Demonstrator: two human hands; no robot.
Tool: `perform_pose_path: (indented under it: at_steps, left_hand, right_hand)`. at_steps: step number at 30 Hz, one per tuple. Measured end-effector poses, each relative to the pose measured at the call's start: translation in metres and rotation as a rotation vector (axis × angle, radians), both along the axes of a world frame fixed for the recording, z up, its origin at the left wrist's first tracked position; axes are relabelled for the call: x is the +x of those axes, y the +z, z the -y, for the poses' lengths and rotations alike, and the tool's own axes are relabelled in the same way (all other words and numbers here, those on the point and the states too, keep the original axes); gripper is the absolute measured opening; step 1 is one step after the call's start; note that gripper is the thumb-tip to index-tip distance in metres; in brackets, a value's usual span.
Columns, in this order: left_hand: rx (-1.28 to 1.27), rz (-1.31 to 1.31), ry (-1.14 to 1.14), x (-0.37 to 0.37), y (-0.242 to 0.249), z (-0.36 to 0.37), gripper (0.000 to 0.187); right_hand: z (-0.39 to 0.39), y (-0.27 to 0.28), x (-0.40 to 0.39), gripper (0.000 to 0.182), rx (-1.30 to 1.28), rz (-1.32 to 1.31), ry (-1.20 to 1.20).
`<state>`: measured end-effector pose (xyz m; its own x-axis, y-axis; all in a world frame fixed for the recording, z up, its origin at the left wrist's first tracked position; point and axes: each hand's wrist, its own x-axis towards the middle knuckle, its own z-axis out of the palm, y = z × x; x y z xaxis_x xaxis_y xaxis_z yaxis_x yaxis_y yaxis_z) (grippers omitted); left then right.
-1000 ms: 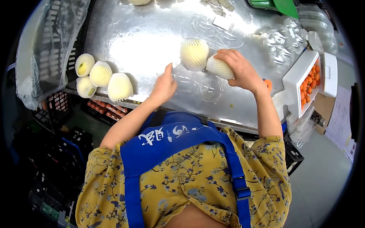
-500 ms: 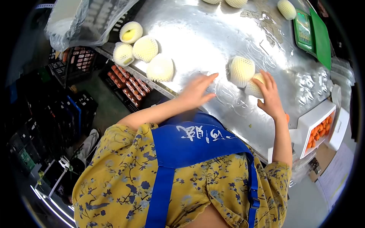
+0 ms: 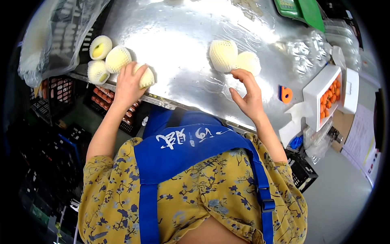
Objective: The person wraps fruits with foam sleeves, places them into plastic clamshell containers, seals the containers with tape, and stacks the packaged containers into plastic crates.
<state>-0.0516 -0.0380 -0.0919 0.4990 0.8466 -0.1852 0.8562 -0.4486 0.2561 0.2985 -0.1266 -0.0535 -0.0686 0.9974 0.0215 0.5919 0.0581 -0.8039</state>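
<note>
At the left of the frame, near the silver metal table's [image 3: 178, 61] edge, sat a rounded, pale-cream fruit in a mesh foam sleeve [image 3: 147, 77]. Its surface looked dimpled and matte. The left hand [image 3: 130, 84] had its fingers curled around its left side, gripping it. Those fingers covered that side, so its full outline and both ends were hard to make out; its visible part ran taller than wide, leaning from upper left to lower right.

Right of centre, the right hand [image 3: 248, 94] had thumb and forefinger spread, holding nothing, just below a rounded foam-sleeved fruit [image 3: 248, 62]; whether the fingertip touched it, I could not tell. Beside that stood a larger cream foam-sleeved fruit [image 3: 223, 56], its long axis roughly up the frame.
</note>
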Motion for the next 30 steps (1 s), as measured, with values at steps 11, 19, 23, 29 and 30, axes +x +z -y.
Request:
perform_pose_path:
  at_steps: [11,19,23,29,30]
  left_hand:
    - [-1.754,1.405,0.333,0.101,0.013,0.030,0.090]
    - [-1.694,1.267,0.561,0.135,0.007,0.052,0.079]
    - [-1.296,1.122,0.340,0.134,0.005,0.048,0.078]
    - [-1.059,1.022,0.291,0.145,0.002,0.049,0.082]
    - [-0.980,0.930,0.247,0.145,0.002,0.051,0.083]
  right_hand:
    - [0.012,0.011,-0.040,0.095,-0.122,-0.319,0.180]
    - [0.024,0.008,-0.019,0.086,-0.272,-0.478,0.076]
    - [0.016,-0.018,-0.004,0.077,-0.161,-0.194,0.112]
    - [-0.002,-0.021,-0.004,0.079,-0.127,-0.072,0.242]
    - [-0.004,-0.016,-0.006,0.080,-0.118,-0.011,0.238]
